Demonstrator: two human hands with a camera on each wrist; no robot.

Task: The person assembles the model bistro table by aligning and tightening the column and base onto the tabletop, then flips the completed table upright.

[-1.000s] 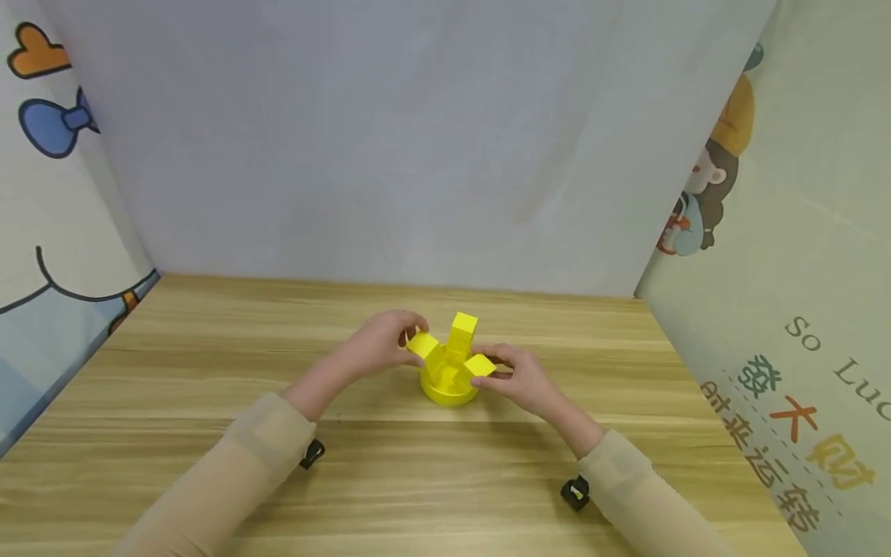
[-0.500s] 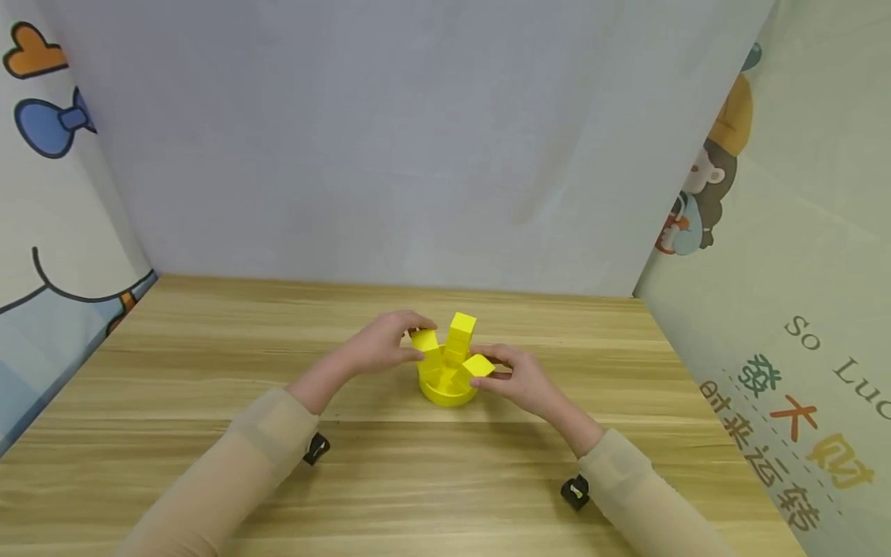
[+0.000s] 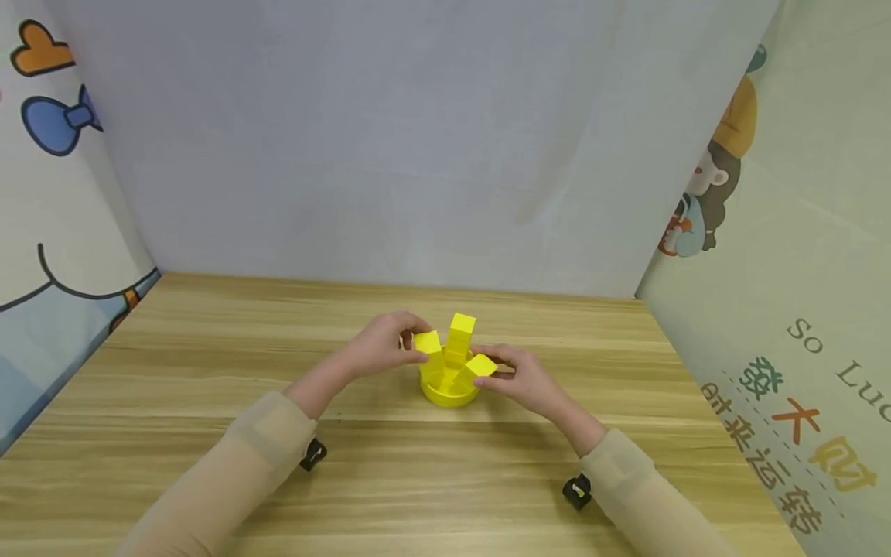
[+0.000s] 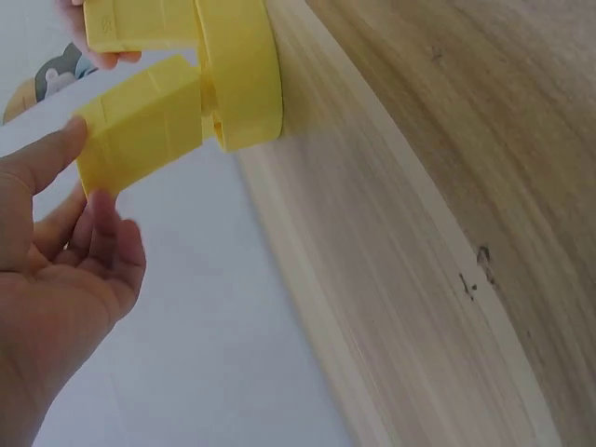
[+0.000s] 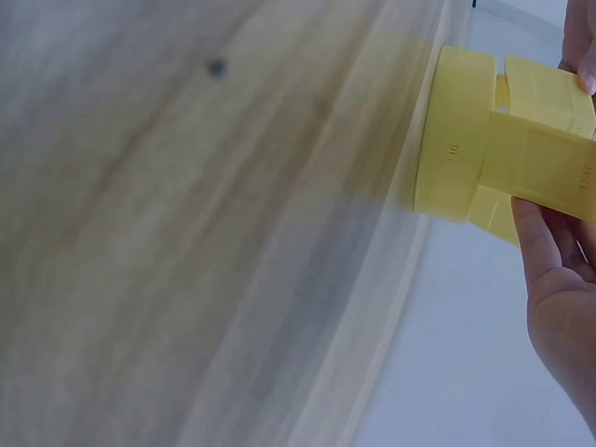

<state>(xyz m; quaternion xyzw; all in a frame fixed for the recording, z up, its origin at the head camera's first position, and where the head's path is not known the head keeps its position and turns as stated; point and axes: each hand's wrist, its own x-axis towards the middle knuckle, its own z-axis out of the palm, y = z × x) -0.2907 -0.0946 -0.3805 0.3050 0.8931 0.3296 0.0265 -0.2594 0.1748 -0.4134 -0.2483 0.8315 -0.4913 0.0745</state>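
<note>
A yellow round, low-walled base (image 3: 448, 399) stands on the wooden table, with three yellow rectangular blocks rising from it. My left hand (image 3: 384, 345) pinches the top of the left block (image 3: 428, 346) between thumb and fingers. In the left wrist view that block (image 4: 140, 126) leans a little away from the base's axis, its lower end at the rim. My right hand (image 3: 524, 379) pinches the right block (image 3: 480, 367), which also leans outward. Untouched by either hand, the back block (image 3: 462, 333) stands nearly upright. How the lower ends sit inside the base is partly hidden.
The wood-grain table (image 3: 390, 480) runs back to a pale grey cloth wall (image 3: 390, 155). Printed panels flank it on the left (image 3: 63, 309) and right (image 3: 780, 255). Small black devices (image 3: 314, 455) hang under the sleeves.
My left hand has shifted slightly right, and the left block has swung inward to a more upright stance. The right hand, right block and back block look nearly unchanged.
</note>
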